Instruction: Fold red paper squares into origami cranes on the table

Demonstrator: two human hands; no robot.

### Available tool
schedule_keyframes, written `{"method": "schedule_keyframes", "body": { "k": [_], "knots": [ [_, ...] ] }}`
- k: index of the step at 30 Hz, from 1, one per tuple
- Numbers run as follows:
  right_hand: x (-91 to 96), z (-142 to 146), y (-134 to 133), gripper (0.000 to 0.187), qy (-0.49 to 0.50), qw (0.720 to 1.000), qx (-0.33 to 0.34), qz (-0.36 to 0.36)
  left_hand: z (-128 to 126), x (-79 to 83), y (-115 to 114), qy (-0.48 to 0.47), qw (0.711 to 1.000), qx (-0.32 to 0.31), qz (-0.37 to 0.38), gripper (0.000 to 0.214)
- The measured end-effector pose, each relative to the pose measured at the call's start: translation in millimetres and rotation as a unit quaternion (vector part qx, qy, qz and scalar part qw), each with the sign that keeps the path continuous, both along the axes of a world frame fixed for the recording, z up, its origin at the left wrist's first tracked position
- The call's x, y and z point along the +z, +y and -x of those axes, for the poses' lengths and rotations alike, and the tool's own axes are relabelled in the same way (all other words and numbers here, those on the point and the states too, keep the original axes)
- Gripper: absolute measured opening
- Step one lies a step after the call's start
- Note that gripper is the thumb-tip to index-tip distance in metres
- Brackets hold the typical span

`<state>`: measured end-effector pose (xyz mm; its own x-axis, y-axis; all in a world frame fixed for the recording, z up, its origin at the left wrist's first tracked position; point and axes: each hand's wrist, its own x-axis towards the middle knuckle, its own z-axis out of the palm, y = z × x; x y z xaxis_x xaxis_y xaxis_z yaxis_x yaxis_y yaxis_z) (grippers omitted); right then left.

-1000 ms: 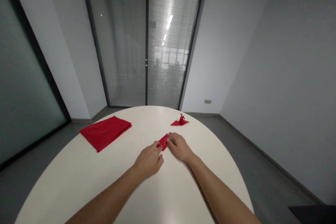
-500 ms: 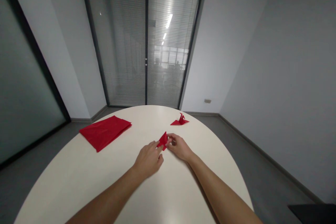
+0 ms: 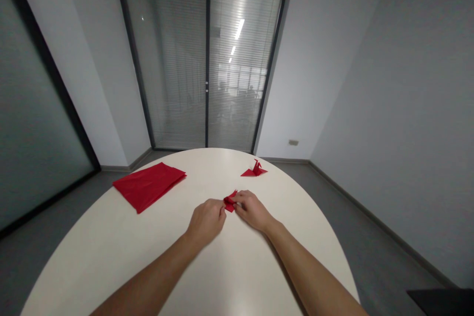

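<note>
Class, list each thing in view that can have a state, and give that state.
Small red paper, folded, between the hands
Left hand, curled, at the paper's left edge; exact grip hidden
Right hand, fingers closed on the paper's right side
Red paper crane, folded, wings spread
Large red paper, lying flat
Blinds, lowered

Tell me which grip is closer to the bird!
Right. The right grip is directly this side of the bird, apart from it; the left grip is farther off, this side and leftward.
</note>
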<state>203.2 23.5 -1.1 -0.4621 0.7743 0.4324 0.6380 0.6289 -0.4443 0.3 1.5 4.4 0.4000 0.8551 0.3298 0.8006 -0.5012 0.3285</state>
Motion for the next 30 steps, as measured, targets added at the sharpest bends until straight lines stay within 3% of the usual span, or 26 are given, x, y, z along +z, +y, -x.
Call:
{"method": "schedule_keyframes", "body": {
  "k": [5, 9, 15, 20, 30],
  "knots": [
    [0.4, -0.9, -3.5, 0.040, -0.042, 0.998, 0.025, -0.036, 5.1, -6.1, 10.5, -0.034, 0.999, 0.007, -0.010, 0.017],
    [8.0, -1.7, -8.5, 0.032, -0.088, 0.994, 0.042, -0.053, 8.5, -10.8, 16.3, -0.081, 0.997, 0.018, 0.004, 0.012],
    [16.2, -3.1, -13.6, 0.027, -0.114, 0.990, 0.045, -0.064, 6.4, -9.9, 16.4, -0.141, 0.989, -0.038, 0.003, 0.040],
    [14.6, -3.5, -12.9, 0.031, -0.119, 0.991, 0.040, -0.054, 4.3, -4.0, 11.7, -0.093, 0.995, -0.044, 0.003, 0.028],
    [21.9, -13.4, -10.9, 0.020, -0.113, 0.990, 0.077, -0.026, 5.3, 4.8, 1.9, -0.026, 0.998, -0.060, -0.008, 0.027]
  ]
}}
